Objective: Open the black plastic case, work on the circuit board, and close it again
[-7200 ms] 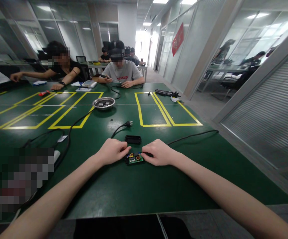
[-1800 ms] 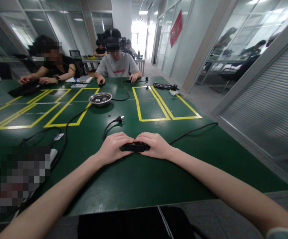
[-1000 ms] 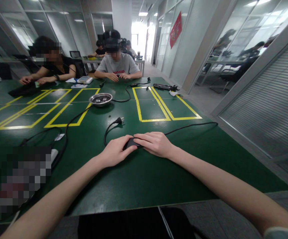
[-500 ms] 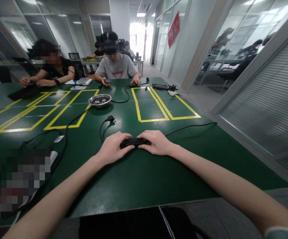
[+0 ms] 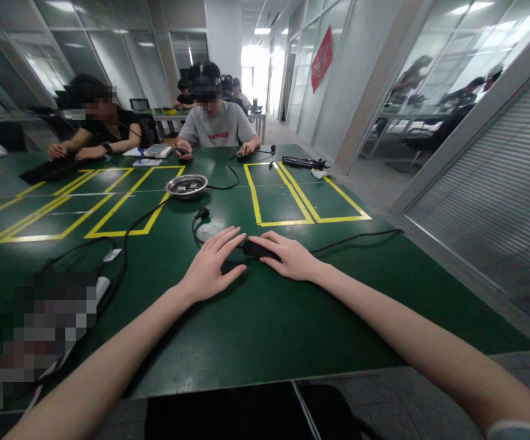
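A black power adapter [image 5: 259,250] lies on the green table [image 5: 256,336] in front of me. My right hand [image 5: 295,260] grips it from the right, fingers over its far side and thumb along its near side. My left hand [image 5: 207,269] is open beside its left end, fingers spread and nothing between them. A cord with a black plug [image 5: 203,213] curls out beyond my left fingers, partly hidden by them. From the right side a thin black cable [image 5: 361,237] runs towards the table's right edge.
A metal bowl [image 5: 203,184] with small metal parts stands ahead on the left. Yellow tape rectangles [image 5: 286,222] mark the table. A folded black tripod-like item [image 5: 304,162] lies far right. Cables [image 5: 124,250] and a blurred-out object [image 5: 49,330] are at left. Two people [image 5: 221,122] [image 5: 118,125] sit opposite.
My left hand has let go of the adapter and spread its fingers. The adapter, in my right hand, has tilted and shifted slightly away from me.
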Action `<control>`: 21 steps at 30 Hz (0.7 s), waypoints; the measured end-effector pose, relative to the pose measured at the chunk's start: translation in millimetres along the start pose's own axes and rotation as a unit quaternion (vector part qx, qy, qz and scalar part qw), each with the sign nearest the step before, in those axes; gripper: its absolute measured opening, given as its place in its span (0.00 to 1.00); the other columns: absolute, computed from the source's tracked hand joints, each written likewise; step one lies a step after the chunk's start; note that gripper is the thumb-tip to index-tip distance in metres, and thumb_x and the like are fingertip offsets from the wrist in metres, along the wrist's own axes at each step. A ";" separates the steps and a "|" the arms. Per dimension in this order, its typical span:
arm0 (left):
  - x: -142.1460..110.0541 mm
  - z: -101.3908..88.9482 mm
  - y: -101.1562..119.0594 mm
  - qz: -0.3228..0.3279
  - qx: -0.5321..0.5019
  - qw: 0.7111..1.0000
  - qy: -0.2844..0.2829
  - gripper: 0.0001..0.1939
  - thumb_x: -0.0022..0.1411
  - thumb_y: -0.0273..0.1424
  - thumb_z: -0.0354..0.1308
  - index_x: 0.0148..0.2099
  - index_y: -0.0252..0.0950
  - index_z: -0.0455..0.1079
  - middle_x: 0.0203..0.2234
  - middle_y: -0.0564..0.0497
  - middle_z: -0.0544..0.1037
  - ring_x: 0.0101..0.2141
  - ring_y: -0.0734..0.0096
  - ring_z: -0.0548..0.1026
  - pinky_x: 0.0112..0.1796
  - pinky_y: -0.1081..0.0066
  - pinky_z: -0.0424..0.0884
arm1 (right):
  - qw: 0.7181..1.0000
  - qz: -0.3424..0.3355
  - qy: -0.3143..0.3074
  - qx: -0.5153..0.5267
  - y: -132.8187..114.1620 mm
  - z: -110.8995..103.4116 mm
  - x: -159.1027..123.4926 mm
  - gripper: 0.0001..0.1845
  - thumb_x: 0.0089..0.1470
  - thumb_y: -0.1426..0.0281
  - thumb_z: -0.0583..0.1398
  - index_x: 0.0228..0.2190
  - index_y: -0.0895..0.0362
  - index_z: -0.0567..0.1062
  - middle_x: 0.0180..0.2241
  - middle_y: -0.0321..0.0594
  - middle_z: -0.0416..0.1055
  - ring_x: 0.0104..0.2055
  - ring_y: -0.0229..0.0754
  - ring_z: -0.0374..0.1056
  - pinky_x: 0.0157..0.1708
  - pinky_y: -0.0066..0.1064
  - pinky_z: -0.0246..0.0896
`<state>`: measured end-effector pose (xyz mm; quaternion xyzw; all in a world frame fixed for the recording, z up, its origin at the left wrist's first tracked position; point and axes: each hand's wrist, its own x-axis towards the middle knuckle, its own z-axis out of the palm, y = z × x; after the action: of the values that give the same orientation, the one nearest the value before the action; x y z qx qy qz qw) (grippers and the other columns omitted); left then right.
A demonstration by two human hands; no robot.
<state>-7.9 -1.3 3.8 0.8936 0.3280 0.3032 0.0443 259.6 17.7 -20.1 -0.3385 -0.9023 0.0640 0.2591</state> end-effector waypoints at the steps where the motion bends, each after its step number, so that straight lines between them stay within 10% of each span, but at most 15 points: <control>1: -0.5 -0.3 -0.9 0.000 0.003 1.000 -0.001 0.31 0.71 0.39 0.57 0.73 0.40 0.58 0.69 0.40 0.65 0.68 0.48 0.62 0.66 0.46 0.61 | 0.999 0.041 0.023 0.014 10.0 -0.9 -0.3 0.30 0.67 0.65 0.56 0.68 0.50 0.63 0.55 0.49 0.70 0.53 0.52 0.72 0.53 0.46 0.71; 10: -6.6 9.4 -13.6 -0.009 -0.029 0.985 -0.172 0.26 0.74 0.45 0.54 0.69 0.43 0.66 0.69 0.42 0.66 0.68 0.53 0.64 0.66 0.49 0.62 | 0.909 0.259 0.324 -0.039 103.4 -43.5 -17.9 0.29 0.64 0.62 0.54 0.63 0.57 0.67 0.55 0.54 0.73 0.59 0.56 0.67 0.61 0.52 0.62; 21: -6.4 8.9 -10.2 -0.024 -0.017 0.981 -0.193 0.26 0.75 0.45 0.52 0.69 0.40 0.65 0.70 0.41 0.63 0.69 0.53 0.62 0.68 0.49 0.58 | 0.867 0.438 0.170 -0.166 124.8 -58.1 -45.4 0.30 0.62 0.61 0.56 0.62 0.59 0.70 0.53 0.57 0.74 0.54 0.62 0.71 0.56 0.50 0.66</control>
<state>-12.3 3.8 -9.6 0.9262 0.3295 0.1299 0.1294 390.3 80.2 -25.8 -0.7424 -0.6009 -0.0386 0.2938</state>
